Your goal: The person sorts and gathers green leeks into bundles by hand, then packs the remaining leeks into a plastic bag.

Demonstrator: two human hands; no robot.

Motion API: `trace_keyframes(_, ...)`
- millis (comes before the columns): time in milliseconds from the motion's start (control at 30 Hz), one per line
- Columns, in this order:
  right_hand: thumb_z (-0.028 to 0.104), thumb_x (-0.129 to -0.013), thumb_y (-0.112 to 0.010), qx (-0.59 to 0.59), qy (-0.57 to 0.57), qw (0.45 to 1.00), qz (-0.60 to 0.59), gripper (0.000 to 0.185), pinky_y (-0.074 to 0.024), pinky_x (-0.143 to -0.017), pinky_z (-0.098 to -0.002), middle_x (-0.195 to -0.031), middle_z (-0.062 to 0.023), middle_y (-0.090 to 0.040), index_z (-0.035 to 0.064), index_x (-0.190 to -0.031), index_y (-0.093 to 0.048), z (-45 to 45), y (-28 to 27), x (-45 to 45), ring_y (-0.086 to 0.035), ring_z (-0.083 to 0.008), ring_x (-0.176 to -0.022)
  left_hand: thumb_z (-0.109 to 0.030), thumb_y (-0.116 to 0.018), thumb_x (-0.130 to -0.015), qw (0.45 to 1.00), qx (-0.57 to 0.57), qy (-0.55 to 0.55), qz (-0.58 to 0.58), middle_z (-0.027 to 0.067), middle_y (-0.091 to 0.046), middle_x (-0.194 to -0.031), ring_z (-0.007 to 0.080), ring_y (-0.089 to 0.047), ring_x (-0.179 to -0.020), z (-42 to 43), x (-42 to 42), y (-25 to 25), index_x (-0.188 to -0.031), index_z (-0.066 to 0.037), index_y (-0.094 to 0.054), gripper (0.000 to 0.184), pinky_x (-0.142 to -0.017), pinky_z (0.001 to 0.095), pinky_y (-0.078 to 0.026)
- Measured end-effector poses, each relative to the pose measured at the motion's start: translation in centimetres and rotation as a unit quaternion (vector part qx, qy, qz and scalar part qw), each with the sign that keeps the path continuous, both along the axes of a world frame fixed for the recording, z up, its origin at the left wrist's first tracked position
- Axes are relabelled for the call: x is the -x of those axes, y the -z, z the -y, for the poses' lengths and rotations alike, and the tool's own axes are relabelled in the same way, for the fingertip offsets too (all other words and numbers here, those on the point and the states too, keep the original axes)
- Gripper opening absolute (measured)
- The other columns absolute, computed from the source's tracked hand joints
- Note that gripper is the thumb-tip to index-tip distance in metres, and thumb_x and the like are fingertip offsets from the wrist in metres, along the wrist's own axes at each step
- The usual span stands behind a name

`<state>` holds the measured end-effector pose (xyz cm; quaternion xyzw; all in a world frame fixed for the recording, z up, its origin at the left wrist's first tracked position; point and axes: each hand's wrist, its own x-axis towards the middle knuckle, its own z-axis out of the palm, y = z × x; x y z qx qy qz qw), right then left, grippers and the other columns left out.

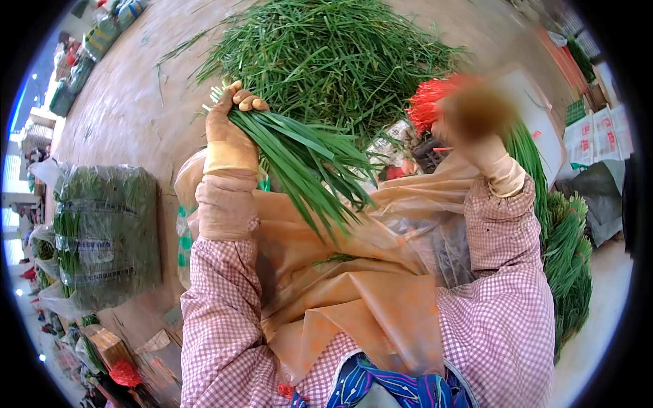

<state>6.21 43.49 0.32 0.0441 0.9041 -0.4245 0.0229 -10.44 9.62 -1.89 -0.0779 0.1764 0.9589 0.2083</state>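
Observation:
My left hand (235, 122), in a yellowish glove, is closed around the pale stem ends of a bunch of garlic chives (299, 153). The long flat green leaves fan down to the right over the orange-brown plastic apron (367, 292) on my lap. My right hand (476, 126) is raised at the right, at a bundle of red ties (430, 102). A brown blur hides its fingers, so I cannot make out whether it grips any of them. Beyond both hands lies a big loose heap of green leaves (333, 61) on the floor.
On the left stands a plastic-wrapped bale of greens (109, 234). More stacked greens (570, 258) lie close by my right arm. White crates (598, 139) and a dark grey sheet (595, 200) are farther right. Red ties (125, 374) lie at lower left.

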Motion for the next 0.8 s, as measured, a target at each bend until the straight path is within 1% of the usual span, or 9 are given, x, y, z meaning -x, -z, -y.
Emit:
trace_keyframes(100,0.029,-0.086,-0.069,0.154,0.076,0.977,-0.13,0.057,-0.0482,-0.084,-0.0278,-0.102,-0.0048,-0.064,0.0038,-0.133,-0.049,2.9,-2.3,0.7,-0.059,-0.0158,-0.099,-0.013,-0.051,-0.094,0.996,0.081,-0.012,-0.035,0.0007,-0.043,-0.068,0.0147,-0.043,-0.057,-2.0,-1.3,-0.5,-0.099,-0.003,-0.051,0.011,-0.062,0.0347,-0.045)
trace_keyframes(133,0.027,-0.084,-0.07,0.216,0.053,0.957,-0.186,0.059,-0.0472,-0.091,-0.0309,-0.113,-0.0129,-0.06,0.0052,-0.134,-0.047,5.8,-2.3,0.8,-0.056,-0.0191,-0.109,-0.012,-0.05,-0.094,0.992,0.111,-0.033,-0.05,0.0008,-0.042,-0.068,0.0146,-0.041,-0.058,-3.4,-2.5,-1.3,-0.099,-0.003,-0.052,0.01,-0.062,0.0338,-0.044)
trace_keyframes(200,0.038,-0.071,-0.075,0.0,-0.049,0.951,-0.304,0.086,-0.038,-0.103,-0.045,-0.131,-0.0267,-0.047,-0.0007,-0.138,-0.039,10.0,-1.8,1.2,-0.047,-0.0342,-0.123,-0.015,-0.05,-0.095,0.984,0.164,-0.021,-0.07,0.0004,-0.043,-0.071,0.0135,-0.042,-0.061,-5.6,-4.4,-2.3,-0.098,-0.006,-0.052,0.01,-0.063,0.0323,-0.042)
trace_keyframes(300,0.041,-0.06,-0.078,-0.088,-0.033,0.977,-0.189,0.117,-0.0366,-0.095,-0.0541,-0.132,-0.0272,-0.044,0.0062,-0.149,-0.009,14.8,0.1,1.3,-0.043,-0.042,-0.121,-0.016,-0.054,-0.095,0.989,0.112,0.047,-0.083,0.0007,-0.046,-0.071,0.0152,-0.045,-0.063,-8.1,-5.7,-2.1,-0.095,-0.006,-0.055,0.01,-0.066,0.0297,-0.047)
trace_keyframes(467,0.009,-0.076,-0.059,0.195,0.031,0.977,-0.084,0.095,-0.0511,-0.071,-0.0467,-0.087,-0.0296,-0.062,0.0124,-0.15,0.0,12.4,1.7,-1.5,-0.062,-0.0442,-0.077,-0.016,-0.056,-0.094,0.984,0.106,0.136,-0.053,0.0054,-0.052,-0.075,0.0191,-0.051,-0.069,-11.7,-7.8,-2.4,-0.101,-0.001,-0.056,0.016,-0.072,0.0313,-0.051)
trace_keyframes(567,0.01,-0.076,-0.059,0.138,0.033,0.98,-0.138,0.093,-0.0507,-0.072,-0.0477,-0.092,-0.0298,-0.062,0.0134,-0.15,-0.003,8.8,2.2,-3.6,-0.062,-0.046,-0.081,-0.017,-0.053,-0.096,0.978,0.134,0.158,-0.015,0.0039,-0.05,-0.073,0.0186,-0.05,-0.066,-15.0,-8.0,-2.6,-0.102,-0.004,-0.055,0.014,-0.068,0.0328,-0.05)
trace_keyframes(667,0.01,-0.076,-0.055,0.163,0.024,0.986,-0.03,0.076,-0.0478,-0.09,-0.0377,-0.112,-0.0253,-0.06,0.0095,-0.147,-0.026,2.6,-2.1,-8.5,-0.062,-0.0325,-0.102,-0.019,-0.049,-0.098,0.983,0.124,0.127,-0.036,-0.0018,-0.048,-0.068,0.0152,-0.052,-0.064,-17.6,-4.4,-1.6,-0.098,-0.007,-0.053,0.013,-0.071,0.0356,-0.053)
trace_keyframes(700,0.011,-0.076,-0.056,0.231,0.048,0.972,-0.014,0.071,-0.0426,-0.097,-0.0326,-0.121,-0.0211,-0.057,0.0058,-0.143,-0.033,0.6,-3.4,-10.1,-0.056,-0.0225,-0.113,-0.019,-0.05,-0.097,0.988,0.106,0.104,-0.035,-0.0026,-0.048,-0.068,0.0143,-0.052,-0.064,-17.9,-1.9,-0.4,-0.096,-0.008,-0.054,0.012,-0.071,0.0359,-0.053)
trace_keyframes(800,0.005,-0.078,-0.067,0.163,0.24,0.957,-0.027,0.071,-0.0429,-0.097,-0.0304,-0.122,-0.0101,-0.056,0.0033,-0.141,-0.035,-5.3,-6.9,-14.3,-0.054,-0.0183,-0.11,-0.02,-0.058,-0.092,0.979,0.132,0.149,-0.045,-0.0013,-0.054,-0.067,0.0148,-0.054,-0.06,-19.7,-1.0,-0.1,-0.091,-0.009,-0.059,0.01,-0.067,0.033,-0.053)
